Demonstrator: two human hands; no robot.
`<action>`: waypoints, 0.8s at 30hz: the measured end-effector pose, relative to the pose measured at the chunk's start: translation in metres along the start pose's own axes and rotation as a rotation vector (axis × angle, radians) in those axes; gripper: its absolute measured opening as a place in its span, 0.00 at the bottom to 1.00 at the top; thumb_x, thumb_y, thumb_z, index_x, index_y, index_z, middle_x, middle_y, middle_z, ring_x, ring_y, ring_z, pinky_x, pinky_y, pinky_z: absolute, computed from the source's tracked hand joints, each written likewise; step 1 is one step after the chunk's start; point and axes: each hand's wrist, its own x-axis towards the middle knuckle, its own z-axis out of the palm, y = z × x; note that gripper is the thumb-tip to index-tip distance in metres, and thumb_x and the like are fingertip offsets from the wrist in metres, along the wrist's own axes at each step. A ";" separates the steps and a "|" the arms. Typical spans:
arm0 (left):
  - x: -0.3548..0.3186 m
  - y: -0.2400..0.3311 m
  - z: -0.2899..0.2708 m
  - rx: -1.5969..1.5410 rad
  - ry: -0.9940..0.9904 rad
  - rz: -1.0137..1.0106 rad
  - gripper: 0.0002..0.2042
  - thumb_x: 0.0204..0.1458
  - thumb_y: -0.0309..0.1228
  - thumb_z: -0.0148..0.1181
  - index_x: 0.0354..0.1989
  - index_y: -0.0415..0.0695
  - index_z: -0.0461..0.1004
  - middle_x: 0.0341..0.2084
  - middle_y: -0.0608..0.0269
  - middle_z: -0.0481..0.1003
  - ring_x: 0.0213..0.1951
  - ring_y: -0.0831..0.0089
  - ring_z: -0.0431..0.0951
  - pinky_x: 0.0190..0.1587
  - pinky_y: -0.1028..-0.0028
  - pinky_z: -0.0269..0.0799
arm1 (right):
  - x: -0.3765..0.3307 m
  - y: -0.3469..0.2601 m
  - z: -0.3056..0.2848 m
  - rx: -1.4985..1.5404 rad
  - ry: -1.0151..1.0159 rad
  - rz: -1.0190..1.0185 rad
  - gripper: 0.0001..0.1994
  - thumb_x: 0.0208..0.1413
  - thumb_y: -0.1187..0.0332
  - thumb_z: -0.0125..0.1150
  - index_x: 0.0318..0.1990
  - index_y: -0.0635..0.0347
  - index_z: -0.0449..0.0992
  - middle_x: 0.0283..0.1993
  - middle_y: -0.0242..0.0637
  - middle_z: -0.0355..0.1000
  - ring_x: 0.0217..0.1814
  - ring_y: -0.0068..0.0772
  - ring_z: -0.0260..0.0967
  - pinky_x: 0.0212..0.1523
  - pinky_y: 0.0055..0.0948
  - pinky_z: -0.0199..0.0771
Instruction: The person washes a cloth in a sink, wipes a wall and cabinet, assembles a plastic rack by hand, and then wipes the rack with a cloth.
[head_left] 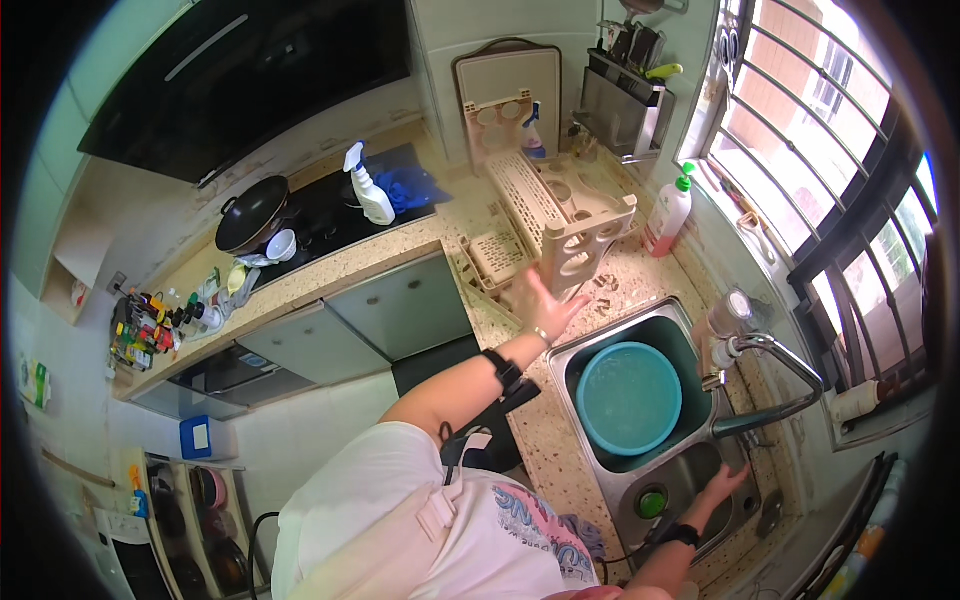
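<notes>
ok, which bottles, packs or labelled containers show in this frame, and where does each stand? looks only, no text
Spray bottle: on the dark hob, white with a blue trigger.
Pump bottle: counter by the window, pinkish-white body, green pump.
Small spray bottle: against the back wall, blue top, partly hidden.
Condiment bottles: cluster at the counter's far left end, mixed colours, too small to tell apart.

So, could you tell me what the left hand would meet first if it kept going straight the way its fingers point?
Most likely the beige rack: the left hand, open with fingers spread, is right at the rack's lower end and may be touching it already. Depth is hard to judge, so contact is uncertain.
</notes>
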 end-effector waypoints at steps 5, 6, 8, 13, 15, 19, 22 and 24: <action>0.052 -0.015 0.043 -0.194 -0.127 0.027 0.21 0.36 0.35 0.67 0.38 0.39 0.69 0.26 0.58 0.73 0.31 0.65 0.74 0.36 0.67 0.70 | -0.057 0.016 0.056 0.315 -0.302 -0.054 0.26 0.51 0.77 0.51 0.60 0.61 0.61 0.57 0.40 0.57 0.48 0.33 0.64 0.50 0.29 0.67; 0.053 -0.016 0.053 -0.377 0.002 0.050 0.11 0.38 0.28 0.60 0.33 0.41 0.72 0.20 0.62 0.74 0.24 0.70 0.74 0.30 0.70 0.70 | -0.070 0.009 0.065 0.295 -0.349 -0.007 0.24 0.51 0.77 0.51 0.59 0.61 0.62 0.57 0.40 0.58 0.47 0.30 0.64 0.48 0.27 0.67; 0.054 0.001 0.046 -0.508 -0.079 -0.017 0.11 0.38 0.26 0.58 0.33 0.40 0.72 0.21 0.62 0.74 0.25 0.71 0.74 0.31 0.71 0.70 | -0.087 0.009 0.081 0.267 -0.364 0.037 0.23 0.51 0.78 0.51 0.58 0.61 0.63 0.56 0.39 0.59 0.45 0.27 0.64 0.46 0.25 0.67; 0.097 0.019 -0.035 -0.762 -0.018 -0.066 0.10 0.38 0.20 0.57 0.32 0.40 0.70 0.23 0.64 0.73 0.27 0.77 0.73 0.32 0.75 0.69 | -0.134 -0.036 0.125 -0.081 -0.575 -0.045 0.19 0.50 0.77 0.53 0.52 0.62 0.69 0.48 0.35 0.66 0.39 0.23 0.64 0.37 0.23 0.66; 0.117 0.024 -0.074 -0.863 0.013 -0.099 0.11 0.38 0.19 0.58 0.33 0.40 0.69 0.25 0.64 0.73 0.28 0.78 0.73 0.33 0.76 0.69 | -0.153 -0.069 0.150 -0.134 -0.605 -0.097 0.18 0.49 0.76 0.54 0.50 0.64 0.70 0.46 0.37 0.68 0.41 0.25 0.66 0.37 0.23 0.66; 0.162 -0.008 -0.122 -1.352 0.109 -0.327 0.12 0.41 0.16 0.54 0.36 0.38 0.67 0.27 0.61 0.73 0.29 0.76 0.73 0.34 0.78 0.70 | -0.211 -0.180 0.236 0.191 -0.946 -0.056 0.16 0.57 0.72 0.52 0.53 0.66 0.67 0.41 0.41 0.72 0.38 0.24 0.70 0.36 0.20 0.68; 0.188 -0.044 -0.156 -1.656 0.057 -0.622 0.09 0.39 0.15 0.51 0.30 0.38 0.67 0.27 0.57 0.72 0.30 0.69 0.72 0.38 0.70 0.71 | -0.251 -0.251 0.304 0.280 -1.038 -0.024 0.20 0.63 0.60 0.47 0.56 0.64 0.64 0.41 0.41 0.73 0.39 0.27 0.72 0.37 0.21 0.70; 0.200 -0.085 -0.164 -1.789 0.036 -0.700 0.07 0.38 0.16 0.50 0.28 0.38 0.67 0.25 0.56 0.70 0.31 0.67 0.72 0.39 0.67 0.71 | -0.272 -0.284 0.349 0.461 -1.104 0.087 0.26 0.63 0.52 0.43 0.58 0.64 0.61 0.45 0.44 0.72 0.42 0.32 0.72 0.40 0.24 0.72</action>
